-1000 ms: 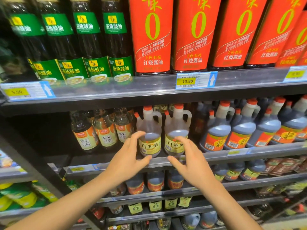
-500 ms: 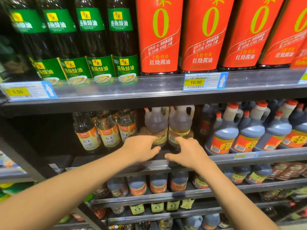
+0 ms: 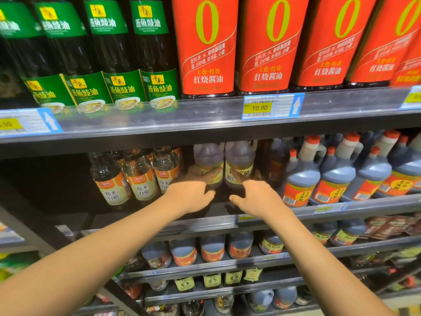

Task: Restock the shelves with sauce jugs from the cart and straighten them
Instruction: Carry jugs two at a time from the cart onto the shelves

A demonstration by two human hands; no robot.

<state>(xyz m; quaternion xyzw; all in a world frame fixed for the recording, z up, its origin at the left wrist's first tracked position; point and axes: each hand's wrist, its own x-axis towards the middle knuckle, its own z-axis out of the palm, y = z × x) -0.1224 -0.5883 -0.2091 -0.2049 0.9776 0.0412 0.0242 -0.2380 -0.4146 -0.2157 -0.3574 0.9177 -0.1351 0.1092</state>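
Note:
Two clear vinegar jugs with yellow labels stand side by side, set back on the middle shelf (image 3: 376, 202). Their tops are hidden behind the shelf above. My left hand (image 3: 191, 193) reaches in, and its straight fingers press against the label of the left jug (image 3: 208, 156). My right hand (image 3: 258, 197) touches the front of the right jug (image 3: 240, 157) with its fingertips. Neither hand curls round a jug.
Small glass vinegar bottles (image 3: 139, 176) stand left of the jugs, and dark jugs with red caps (image 3: 332, 172) stand to the right. Green-labelled bottles (image 3: 109, 49) and red-labelled bottles (image 3: 207, 46) fill the upper shelf. More jugs line the lower shelves (image 3: 211, 249).
Both hands have pushed the two jugs from the shelf's front edge deeper into the shelf. The view has moved closer.

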